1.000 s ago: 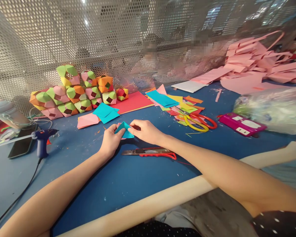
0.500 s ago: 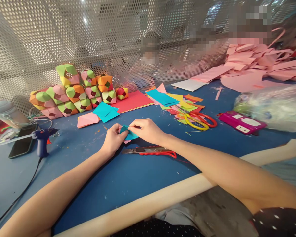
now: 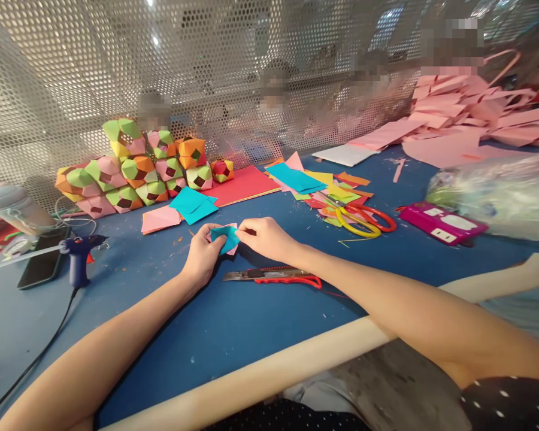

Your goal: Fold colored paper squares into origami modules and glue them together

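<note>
Near the middle of the blue table (image 3: 260, 323), my left hand (image 3: 202, 254) is closed on a small blue paper (image 3: 224, 240), its thumb on top. Pink paper (image 3: 233, 249) shows beneath and beside the blue one. My right hand (image 3: 263, 237) pinches the right edge of the blue paper. Just below my hands lies a red cutter (image 3: 282, 278) with its blade pointing left. Behind them are blue squares (image 3: 193, 205) partly over pink squares (image 3: 160, 219).
Folded paper blocks (image 3: 137, 170) are stacked by the mesh. A glue gun (image 3: 78, 257), phone (image 3: 40, 260) and bottle (image 3: 18, 206) stand left. Scissors (image 3: 357, 224), paper scraps (image 3: 341, 188), a magenta case (image 3: 442, 222) and plastic bag (image 3: 498, 191) lie right.
The blue paper in my hands has shifted slightly left and lies flatter, with more of the pink paper showing. Both hands keep their hold.
</note>
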Demonstrator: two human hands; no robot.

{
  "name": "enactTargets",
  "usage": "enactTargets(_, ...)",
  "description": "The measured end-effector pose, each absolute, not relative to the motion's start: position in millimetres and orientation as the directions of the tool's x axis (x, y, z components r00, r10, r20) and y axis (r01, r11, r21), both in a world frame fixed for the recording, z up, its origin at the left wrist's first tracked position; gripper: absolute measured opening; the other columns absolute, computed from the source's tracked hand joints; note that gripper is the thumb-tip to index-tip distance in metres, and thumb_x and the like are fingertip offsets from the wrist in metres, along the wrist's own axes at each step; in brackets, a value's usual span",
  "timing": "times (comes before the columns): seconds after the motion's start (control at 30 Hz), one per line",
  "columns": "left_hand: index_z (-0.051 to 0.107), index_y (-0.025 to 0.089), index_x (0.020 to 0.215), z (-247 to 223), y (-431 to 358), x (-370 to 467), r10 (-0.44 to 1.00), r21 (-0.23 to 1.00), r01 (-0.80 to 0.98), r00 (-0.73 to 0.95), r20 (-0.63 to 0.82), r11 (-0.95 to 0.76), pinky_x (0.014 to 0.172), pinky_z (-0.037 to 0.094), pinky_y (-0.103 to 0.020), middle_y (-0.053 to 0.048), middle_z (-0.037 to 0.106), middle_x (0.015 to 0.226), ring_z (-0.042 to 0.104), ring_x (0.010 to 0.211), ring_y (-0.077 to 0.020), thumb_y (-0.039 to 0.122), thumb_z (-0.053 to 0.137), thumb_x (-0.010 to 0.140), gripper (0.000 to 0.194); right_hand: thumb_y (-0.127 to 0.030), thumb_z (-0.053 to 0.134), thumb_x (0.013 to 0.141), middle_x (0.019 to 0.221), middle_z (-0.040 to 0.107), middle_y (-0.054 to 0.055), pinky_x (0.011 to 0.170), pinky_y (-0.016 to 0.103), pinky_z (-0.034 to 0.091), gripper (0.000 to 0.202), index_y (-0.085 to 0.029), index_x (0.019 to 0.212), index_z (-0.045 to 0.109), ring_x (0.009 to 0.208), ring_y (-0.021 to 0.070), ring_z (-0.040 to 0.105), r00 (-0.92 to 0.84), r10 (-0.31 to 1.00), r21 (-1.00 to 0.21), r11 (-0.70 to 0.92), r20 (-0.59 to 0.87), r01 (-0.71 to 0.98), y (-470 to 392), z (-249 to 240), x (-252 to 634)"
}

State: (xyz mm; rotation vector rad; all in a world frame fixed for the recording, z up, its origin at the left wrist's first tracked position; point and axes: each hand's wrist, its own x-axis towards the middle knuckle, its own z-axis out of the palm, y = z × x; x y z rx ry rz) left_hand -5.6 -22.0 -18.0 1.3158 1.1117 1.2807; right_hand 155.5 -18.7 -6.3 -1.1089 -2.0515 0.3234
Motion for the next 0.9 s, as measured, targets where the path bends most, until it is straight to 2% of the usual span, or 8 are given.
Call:
enactTargets(0.1,0.06,0.015,0.089,-17.4,-23.1,-5.2,0.989,0.995,-0.012,0.108,0.104,-0.103,0.056,0.045,-0.023,0.001,0.06,0.068,0.055,0.057,-0.0106,0.02,0.061,0.067,0.023,-0.019,0.048,0.084,0.064,0.059,0.001,0.059,0.022,0.033,0.023,-0.017,0.063,0.056,0.059,0.0104,0.049,-0.351,0.763,-0.447,0.617,0.543,0.648,-17.0,-6.6,157.6)
enactTargets(0.23,0.063,0.015,0.1,-17.5,-24.2,-6.4,0.979,0.995,0.015,0.184,0.09,-0.094,0.058,0.045,-0.023,-0.001,0.063,0.072,0.057,0.062,-0.0117,0.026,0.062,0.071,0.031,-0.019,0.048,0.084,0.071,0.063,0.003,0.062,0.024,0.032,0.021,-0.017,0.066,0.059,0.064,0.0126,0.053,-0.378,0.745,-0.389,0.628,0.549,0.674,-17.4,-2.1,160.7)
enactTargets(0.37,0.063,0.016,0.105,-17.5,-25.0,-6.1,0.973,0.991,0.041,0.197,0.117,-0.127,0.067,0.047,-0.025,-0.002,0.067,0.083,0.059,0.072,-0.0139,0.029,0.06,0.074,0.034,-0.024,0.046,0.085,0.066,0.064,0.003,0.057,0.025,0.027,0.026,-0.018,0.063,0.059,0.064,0.0142,0.054,-0.361,0.811,-0.31,0.528,0.46,0.791,-22.7,4.8,161.2)
enactTargets(0.5,0.065,0.015,0.104,-17.0,-25.9,-6.1,0.971,0.974,0.117,0.162,0.173,-0.193,0.07,0.047,-0.026,-0.003,0.067,0.083,0.06,0.072,-0.0151,0.031,0.058,0.076,0.033,-0.026,0.044,0.085,0.061,0.062,0.002,0.052,0.025,0.022,0.028,-0.019,0.061,0.057,0.058,0.0135,0.053,-0.33,0.864,-0.335,0.461,0.379,0.822,-25.6,7.5,159.7)
enactTargets(0.9,0.065,0.015,0.087,-11.5,-29.2,-7.2,0.967,0.946,0.207,0.092,0.236,-0.25,0.064,0.044,-0.022,-0.001,0.064,0.078,0.055,0.07,-0.0127,0.031,0.056,0.077,0.021,-0.029,0.043,0.083,0.055,0.053,-0.001,0.05,0.023,0.022,0.03,-0.019,0.055,0.048,0.052,0.0102,0.039,-0.317,0.897,-0.417,0.427,0.308,0.803,-24.6,8.4,158.4)
